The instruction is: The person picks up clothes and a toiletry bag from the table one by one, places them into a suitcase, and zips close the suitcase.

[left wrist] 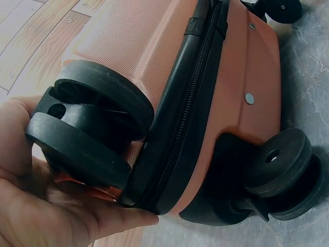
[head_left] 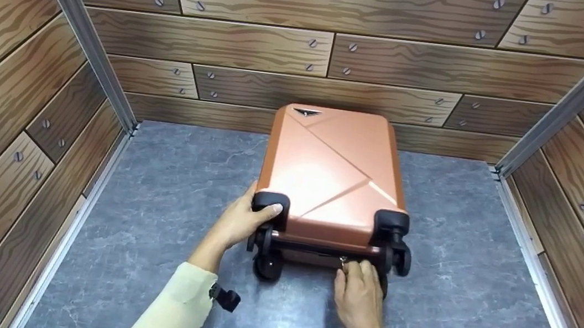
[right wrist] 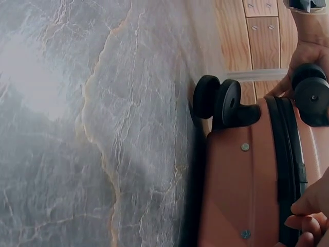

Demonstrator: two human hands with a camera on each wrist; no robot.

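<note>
A rose-gold hard-shell suitcase [head_left: 331, 163] lies flat on the floor, its wheeled end towards me. My left hand [head_left: 240, 219] grips its near left corner, thumb over the black corner guard and fingers along the side. In the left wrist view that hand lies beside a black double wheel [left wrist: 90, 154], and a black zipper [left wrist: 185, 113] runs round the case's edge. At the near end my right hand [head_left: 362, 298] has its fingers bent at the zipper, pinching a small metal zipper pull [head_left: 343, 260]. Its fingertips mostly cover the pull in the right wrist view.
Grey marbled flooring [head_left: 185, 173] surrounds the case. A wood-patterned back wall [head_left: 262, 46] rises behind its far end, with similar walls left and right. Metal strips [head_left: 540, 278] edge the floor. A small black device [head_left: 225, 297] is strapped to the left wrist.
</note>
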